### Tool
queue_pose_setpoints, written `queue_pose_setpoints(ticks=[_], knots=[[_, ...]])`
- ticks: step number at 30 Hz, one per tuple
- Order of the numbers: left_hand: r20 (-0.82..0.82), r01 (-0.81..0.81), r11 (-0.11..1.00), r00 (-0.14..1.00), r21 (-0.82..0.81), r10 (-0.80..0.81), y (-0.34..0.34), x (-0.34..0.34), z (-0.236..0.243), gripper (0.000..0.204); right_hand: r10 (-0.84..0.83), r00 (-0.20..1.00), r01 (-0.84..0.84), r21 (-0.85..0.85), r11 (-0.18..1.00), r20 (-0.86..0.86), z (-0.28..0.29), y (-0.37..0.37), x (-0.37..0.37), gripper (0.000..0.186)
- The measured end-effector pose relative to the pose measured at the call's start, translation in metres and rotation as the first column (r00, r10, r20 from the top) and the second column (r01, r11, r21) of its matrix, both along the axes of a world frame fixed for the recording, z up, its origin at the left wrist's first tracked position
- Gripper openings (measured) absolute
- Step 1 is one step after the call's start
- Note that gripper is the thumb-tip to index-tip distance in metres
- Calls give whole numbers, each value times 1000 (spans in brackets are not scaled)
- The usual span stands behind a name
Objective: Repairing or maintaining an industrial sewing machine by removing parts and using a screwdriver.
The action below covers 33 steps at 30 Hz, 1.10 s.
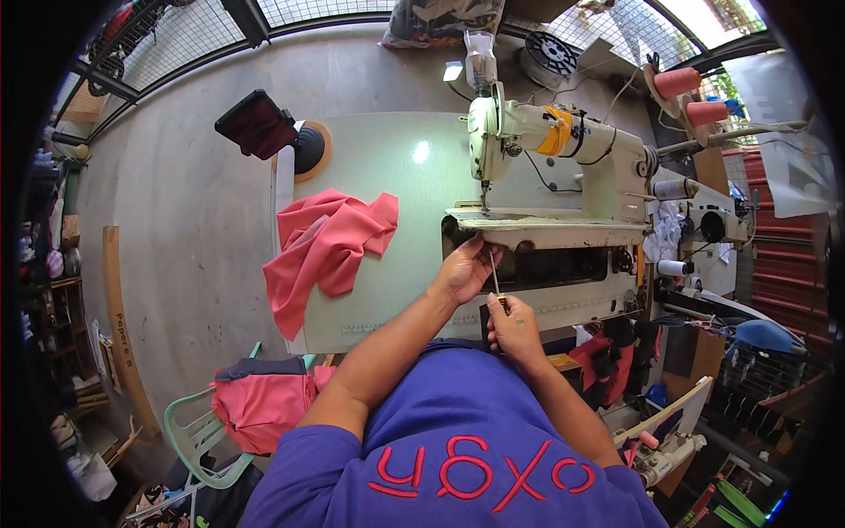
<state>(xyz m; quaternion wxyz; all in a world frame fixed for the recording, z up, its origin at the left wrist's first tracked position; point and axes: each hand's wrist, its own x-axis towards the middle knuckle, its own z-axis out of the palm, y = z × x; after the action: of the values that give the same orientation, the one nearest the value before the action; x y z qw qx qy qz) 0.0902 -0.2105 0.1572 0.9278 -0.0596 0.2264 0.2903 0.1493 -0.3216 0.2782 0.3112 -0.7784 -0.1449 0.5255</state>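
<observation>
A white sewing machine [563, 141] stands tilted up from the pale green table [387, 167], baring a dark opening under its bed. My right hand [516, 331] grips the handle of a screwdriver [496, 280], whose shaft points up toward the bed's underside. Close to the screwdriver's tip, my left hand [466, 269] reaches under the left end of the bed with its fingers bent together. What those fingers hold, if anything, is hidden. On the table to the left lies a crumpled piece of coral fabric [330, 242].
A phone on a stand [255, 123] rises at the table's far left corner. More coral fabric [260, 409] hangs over a green chair [180, 440] at my left. Pink thread cones [678, 82] sit on a rack at the far right, above a second machine [713, 224].
</observation>
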Motion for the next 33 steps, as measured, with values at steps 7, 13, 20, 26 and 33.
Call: queue_pose_setpoints(ticks=[7, 13, 20, 26, 33], knots=[[-93, 144, 989, 986, 33, -141, 6, -15, 19, 24, -85, 978, 88, 7, 996, -189, 5, 2, 6, 33], [-678, 684, 277, 424, 674, 600, 8, -43, 58, 58, -41, 992, 41, -3, 999, -123, 9, 6, 7, 34], [-401, 803, -315, 543, 506, 738, 40, -22, 79, 85, -53, 986, 55, 5, 998, -160, 5, 3, 7, 33], [-431, 801, -336, 563, 495, 706, 40, -11, 76, 78, -84, 987, 90, 40, 995, -135, -1, 3, 4, 32], [-450, 825, -261, 505, 501, 736, 34, -3, 74, 70, -170, 962, 200, 127, 972, -214, -14, 2, -5, 29]])
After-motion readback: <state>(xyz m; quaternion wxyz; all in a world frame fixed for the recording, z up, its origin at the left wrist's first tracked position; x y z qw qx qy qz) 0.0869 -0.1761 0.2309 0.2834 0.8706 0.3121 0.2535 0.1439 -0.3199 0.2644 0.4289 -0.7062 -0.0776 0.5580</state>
